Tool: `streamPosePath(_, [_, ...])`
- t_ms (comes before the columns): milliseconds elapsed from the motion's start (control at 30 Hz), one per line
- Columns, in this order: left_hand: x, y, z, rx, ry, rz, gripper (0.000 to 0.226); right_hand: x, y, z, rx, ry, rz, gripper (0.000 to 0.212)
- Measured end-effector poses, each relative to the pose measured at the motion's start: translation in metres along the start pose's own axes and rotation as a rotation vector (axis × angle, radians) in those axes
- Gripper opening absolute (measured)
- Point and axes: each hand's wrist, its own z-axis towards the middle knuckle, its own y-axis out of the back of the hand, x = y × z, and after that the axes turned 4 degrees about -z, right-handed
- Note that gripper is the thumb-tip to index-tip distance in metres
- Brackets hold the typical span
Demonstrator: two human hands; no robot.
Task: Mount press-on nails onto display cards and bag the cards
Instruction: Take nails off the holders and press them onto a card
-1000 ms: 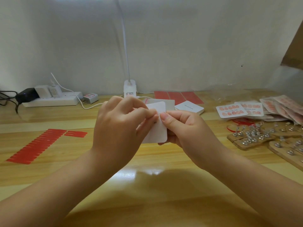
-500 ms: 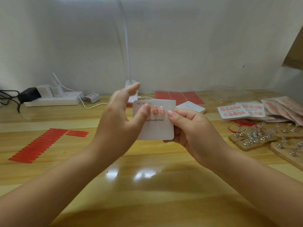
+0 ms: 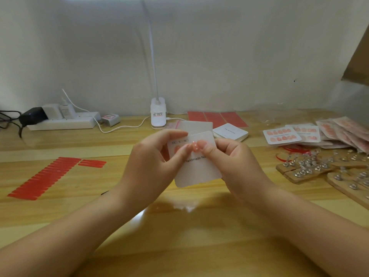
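Note:
A white display card (image 3: 199, 170) printed "Handmade Nail" is held tilted above the wooden table, with pink press-on nails (image 3: 196, 146) along its top row. My left hand (image 3: 151, 166) grips its left edge, the thumb lying across the nails. My right hand (image 3: 235, 162) holds the right edge, its thumb pressing on a nail. Behind it on the table lie a blank card (image 3: 196, 126) and a stack of white cards (image 3: 230, 132).
Red adhesive strips (image 3: 40, 180) lie at left, red sheets (image 3: 217, 117) at the back. Finished cards (image 3: 281, 135) and bagged cards (image 3: 345, 129) sit at right, above wooden boards with metal nail stands (image 3: 311, 168). A clip lamp (image 3: 158, 113) and power strip (image 3: 61, 121) line the wall.
The card was turned from its blank back to its printed front. My left hand went from spread fingers to gripping the card's left edge, and both thumbs now press the nail row.

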Motion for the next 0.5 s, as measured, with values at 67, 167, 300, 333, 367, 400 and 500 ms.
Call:
streamPosePath(67, [0.003,-0.004,-0.003,0.008,0.021,0.019,0.028,-0.005,0.001,-0.001,-0.040,0.016,-0.053,0.026])
streamPosePath(167, [0.007,-0.007,-0.008,0.030,0.061,0.021,0.038,-0.011,0.001,0.000,-0.057,-0.002,-0.101,0.021])
streamPosePath(300, [0.012,-0.005,-0.006,0.064,0.141,0.044,0.040,-0.015,0.004,0.002,0.025,-0.018,-0.214,0.035])
streamPosePath(333, [0.014,-0.004,-0.006,0.076,0.158,0.060,0.036,-0.015,0.005,0.003,0.043,-0.007,-0.271,0.045])
streamPosePath(367, [0.017,-0.003,-0.005,0.093,0.176,0.079,0.031,-0.016,0.007,0.004,0.046,0.006,-0.338,0.056])
streamPosePath(400, [0.019,-0.002,-0.005,0.118,0.199,0.097,0.027,-0.017,0.009,0.006,0.033,0.018,-0.413,0.065])
streamPosePath(500, [0.022,-0.002,-0.005,0.220,0.243,0.209,0.021,-0.021,0.021,0.014,-0.116,0.064,-0.639,0.052])
